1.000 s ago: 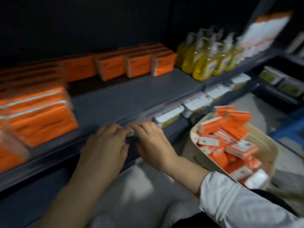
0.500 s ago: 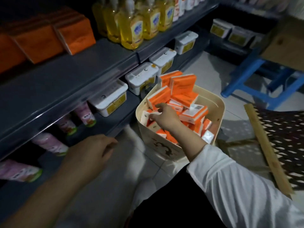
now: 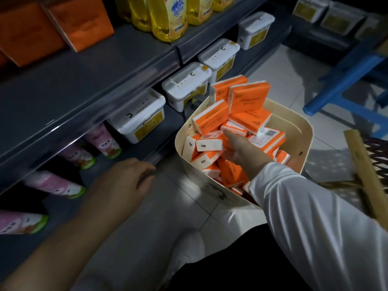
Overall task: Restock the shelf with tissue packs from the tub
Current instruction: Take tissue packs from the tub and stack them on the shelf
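**Desk:** Where are the tissue packs?

**Me:** In the cream tub (image 3: pixel 294 131), which stands on the tiled floor just off the front edge of the lower shelf (image 3: pixel 144 150). The orange-and-white tissue packs (image 3: pixel 212 117) are heaped to the rim. Two stand on end at the tub's far corner, and the rest lie tumbled flat or tilted.

**Desk:** And your hands?

**Me:** My right hand (image 3: pixel 241 150) is down in the middle of the heap. The thumb is laid out straight toward a white-ended pack, and the fingers are turned under and buried among the packs. They touch packs on every side, but I cannot tell whether they pinch one. My left hand (image 3: pixel 123 179) hangs loosely curled and holds nothing. It is in front of the lower shelf's front edge, apart from the tub.

**Desk:** What is on the shelving?

**Me:** On the upper shelf (image 3: pixel 84 91), big orange bundles (image 3: pixel 79 22) stand at the back left, with yellow bottles (image 3: pixel 170 19) just beside them to the right. On the shelf below, white lidded boxes (image 3: pixel 186 85) sit in a row near the front edge — the nearest one just beside the tub's far rim. Pink packets (image 3: pixel 52 183) lie on their sides to the left of the boxes. A blue stool (image 3: pixel 344 80) stands on the floor beyond the tub.
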`<state>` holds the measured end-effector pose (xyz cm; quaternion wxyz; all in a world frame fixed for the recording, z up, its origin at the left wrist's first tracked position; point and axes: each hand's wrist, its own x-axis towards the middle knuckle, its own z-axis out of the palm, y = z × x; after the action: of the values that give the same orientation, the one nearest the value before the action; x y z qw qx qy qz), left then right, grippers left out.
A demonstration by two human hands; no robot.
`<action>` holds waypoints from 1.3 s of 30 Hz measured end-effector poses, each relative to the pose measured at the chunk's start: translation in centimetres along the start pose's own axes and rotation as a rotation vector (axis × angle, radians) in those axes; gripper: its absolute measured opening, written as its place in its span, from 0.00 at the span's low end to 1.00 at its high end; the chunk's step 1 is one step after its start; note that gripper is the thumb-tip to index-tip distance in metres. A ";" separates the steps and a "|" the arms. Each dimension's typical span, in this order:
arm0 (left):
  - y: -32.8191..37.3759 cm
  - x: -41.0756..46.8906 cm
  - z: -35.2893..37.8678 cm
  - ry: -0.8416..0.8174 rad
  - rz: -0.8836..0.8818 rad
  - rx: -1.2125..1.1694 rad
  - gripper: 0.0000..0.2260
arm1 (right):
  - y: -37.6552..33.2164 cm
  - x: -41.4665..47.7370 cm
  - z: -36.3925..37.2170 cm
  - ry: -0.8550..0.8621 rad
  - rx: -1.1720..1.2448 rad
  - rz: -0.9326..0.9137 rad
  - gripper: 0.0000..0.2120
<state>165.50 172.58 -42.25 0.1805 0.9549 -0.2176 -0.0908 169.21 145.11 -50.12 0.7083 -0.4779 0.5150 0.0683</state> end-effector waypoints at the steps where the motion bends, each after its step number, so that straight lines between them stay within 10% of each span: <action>1: 0.0 0.2 0.0 0.006 -0.001 -0.005 0.11 | 0.0 0.0 0.5 -0.015 -0.003 -0.010 0.20; 10: 1.7 1.8 0.7 0.047 0.041 -0.065 0.20 | -1.0 -2.3 2.6 -0.024 -0.113 -0.033 0.07; 16: 2.4 2.2 0.2 0.161 0.095 -0.039 0.38 | -2.7 -9.4 4.7 -0.416 -0.086 -0.020 0.03; 22: 2.3 1.9 -1.0 0.333 -0.047 -0.046 0.24 | -1.2 -11.6 6.7 -0.727 -0.294 -0.003 0.12; 29: 0.1 1.8 -2.1 0.278 -0.301 -0.312 0.16 | 0.2 -1.8 2.2 0.078 -0.972 -0.506 0.22; 39: -0.4 1.6 -2.7 0.241 -0.297 -0.289 0.16 | 3.3 0.1 2.7 -0.029 -0.529 -0.049 0.07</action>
<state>167.74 173.04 -40.07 0.3246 0.9446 -0.0363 -0.0319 169.08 148.88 -52.19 0.5677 -0.6576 0.4573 0.1903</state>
